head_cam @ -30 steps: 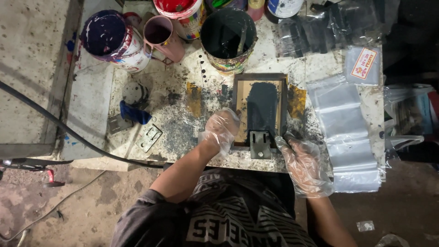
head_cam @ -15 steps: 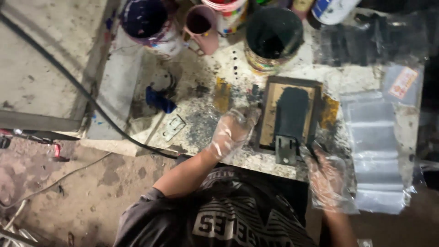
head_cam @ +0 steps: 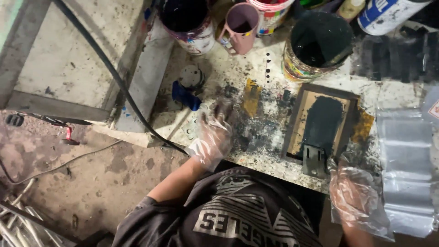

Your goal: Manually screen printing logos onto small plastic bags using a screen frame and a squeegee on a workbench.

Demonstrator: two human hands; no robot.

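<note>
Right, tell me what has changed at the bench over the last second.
The left hand has come off the edge of the small printing frame and moved left onto the ink-spattered bench, near the blue piece. The right hand has drawn back from the frame's lower right corner towards the bench edge. Neither hand visibly holds anything. The frame, the dark paint tin and the clear bags lie as they did.

— Can you make out the left hand [head_cam: 214, 132]?

— Motion-blurred; its fingers [head_cam: 223, 110] smear into the stained bench [head_cam: 228, 77], so contact is unclear.

— The right hand [head_cam: 354, 192]?

— Wrapped in a crinkled plastic glove, grip unreadable.

— And the paint cans?

— The dark can [head_cam: 185, 20] and white-red can [head_cam: 270, 13] are cropped at the top edge. The clear bags [head_cam: 407, 169] run off the right.
</note>
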